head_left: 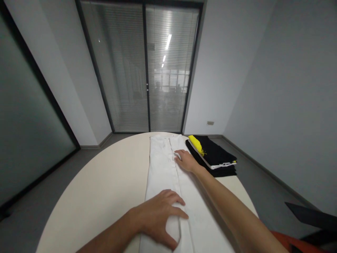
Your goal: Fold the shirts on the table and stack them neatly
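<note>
A long white garment (162,165) lies folded lengthwise down the middle of a round cream table (105,182), reaching from the near edge to the far edge. My left hand (160,216) rests flat on its near part, fingers spread, holding nothing. My right hand (185,160) is stretched farther out and presses palm down on the garment's right half, fingers apart.
A stack of folded black clothes with a yellow patch and a white edge (212,156) sits at the table's far right. Glass doors with blinds (147,70) stand beyond the table. A dark object (310,216) and something red (292,242) show at the lower right.
</note>
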`<state>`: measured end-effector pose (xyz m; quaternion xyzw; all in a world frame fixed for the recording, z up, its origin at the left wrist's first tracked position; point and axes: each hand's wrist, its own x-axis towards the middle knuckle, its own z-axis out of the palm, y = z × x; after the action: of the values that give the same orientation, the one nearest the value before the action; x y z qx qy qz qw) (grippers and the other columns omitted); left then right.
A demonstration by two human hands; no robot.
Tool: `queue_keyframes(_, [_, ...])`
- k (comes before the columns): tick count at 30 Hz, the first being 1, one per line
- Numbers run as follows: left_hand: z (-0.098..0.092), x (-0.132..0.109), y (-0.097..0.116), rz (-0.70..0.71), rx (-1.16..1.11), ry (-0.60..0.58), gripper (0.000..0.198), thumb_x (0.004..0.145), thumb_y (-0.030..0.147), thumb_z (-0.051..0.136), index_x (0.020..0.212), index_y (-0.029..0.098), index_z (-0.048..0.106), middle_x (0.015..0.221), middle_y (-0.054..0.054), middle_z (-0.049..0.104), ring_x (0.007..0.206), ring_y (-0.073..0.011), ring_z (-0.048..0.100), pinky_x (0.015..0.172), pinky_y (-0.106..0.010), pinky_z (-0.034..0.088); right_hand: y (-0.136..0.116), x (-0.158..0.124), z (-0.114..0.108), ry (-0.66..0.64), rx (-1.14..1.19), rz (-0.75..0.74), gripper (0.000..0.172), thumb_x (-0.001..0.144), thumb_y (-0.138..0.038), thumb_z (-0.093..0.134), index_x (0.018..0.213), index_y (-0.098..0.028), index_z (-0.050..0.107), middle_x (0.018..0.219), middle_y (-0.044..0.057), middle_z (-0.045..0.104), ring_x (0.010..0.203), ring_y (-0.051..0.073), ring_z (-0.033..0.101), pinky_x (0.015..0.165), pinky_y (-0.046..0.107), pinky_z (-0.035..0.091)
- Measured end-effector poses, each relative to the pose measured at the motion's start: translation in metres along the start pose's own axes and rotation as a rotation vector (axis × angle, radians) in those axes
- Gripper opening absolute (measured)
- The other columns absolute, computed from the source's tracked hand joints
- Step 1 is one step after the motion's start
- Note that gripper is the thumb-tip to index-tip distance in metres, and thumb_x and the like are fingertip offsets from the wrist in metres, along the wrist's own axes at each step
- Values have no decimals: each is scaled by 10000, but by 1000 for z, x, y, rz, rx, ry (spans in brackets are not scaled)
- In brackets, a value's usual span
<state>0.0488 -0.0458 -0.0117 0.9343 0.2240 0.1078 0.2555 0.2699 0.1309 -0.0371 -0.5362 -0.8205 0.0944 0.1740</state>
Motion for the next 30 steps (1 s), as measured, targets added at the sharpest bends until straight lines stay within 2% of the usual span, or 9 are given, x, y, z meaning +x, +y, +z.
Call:
queue_keyframes(2, [6,0,-1,-19,-8,-44,982,595,639,839,1455,317,489,1602,-91,332,1475,-412,238,1211,-570,132,2,-11,3,-75,-17,1,587,963,-477,480,1473,-189,459,1502,158,465,1367,315,427,1122,438,306])
queue_keyframes(4, [9,1,-3,-53,-17,-101,1170,580,712,806,1552,277,323,1661,-131,141,1508,-438,80,1200,-622,69,2,-19,9,-143,-32,18,665,975,-561,412,1539,-212,366,1601,146,321,1471,328,281,1179,480,199])
queue_keyframes(6, [9,2,-6,-70,-30,-140,1241,571,757,780,1576,253,255,1664,-149,58,1510,-431,29,1198,-625,56,1,-22,15,-177,-48,47,689,987,-607,333,1571,-242,298,1650,114,198,1520,323,146,1205,510,96])
queue_keyframes(10, [1,3,-12,-81,-36,-149,1172,581,770,764,1550,277,327,1658,-128,109,1516,-398,55,1205,-610,29,-2,-19,21,-199,-59,80,704,988,-631,286,1580,-252,270,1663,96,140,1532,314,72,1212,525,45])
queue_keyframes(16, [-12,2,-29,-105,9,-90,947,693,688,740,1500,310,421,1640,-90,231,1517,-347,157,1219,-577,58,-6,-2,24,-175,-61,127,697,990,-622,292,1578,-249,274,1662,107,140,1529,326,77,1205,542,54])
queue_keyframes(19, [-17,0,-37,-135,52,-65,887,730,608,739,1501,306,420,1640,-91,232,1516,-329,173,1223,-561,83,-7,11,29,-158,-65,161,694,989,-622,295,1576,-252,280,1662,105,141,1527,338,76,1196,572,29])
queue_keyframes(23, [-23,-8,-36,-188,68,-36,904,749,511,740,1535,280,357,1648,-105,193,1521,-329,152,1223,-548,124,-6,24,35,-105,-69,184,673,985,-616,328,1560,-267,320,1656,104,178,1523,348,86,1177,611,-3])
queue_keyframes(26, [-23,-15,-27,-204,53,-54,987,716,575,752,1548,257,328,1653,-120,163,1518,-352,148,1219,-552,137,-5,23,32,-65,-43,159,658,979,-619,353,1529,-259,382,1644,109,223,1519,336,120,1182,595,26])
queue_keyframes(30, [-19,-18,-12,-199,44,-95,1124,647,632,784,1569,247,270,1659,-134,137,1514,-375,151,1216,-552,133,-2,6,20,-84,-29,98,634,971,-579,409,1516,-256,402,1648,106,211,1512,350,142,1181,596,64])
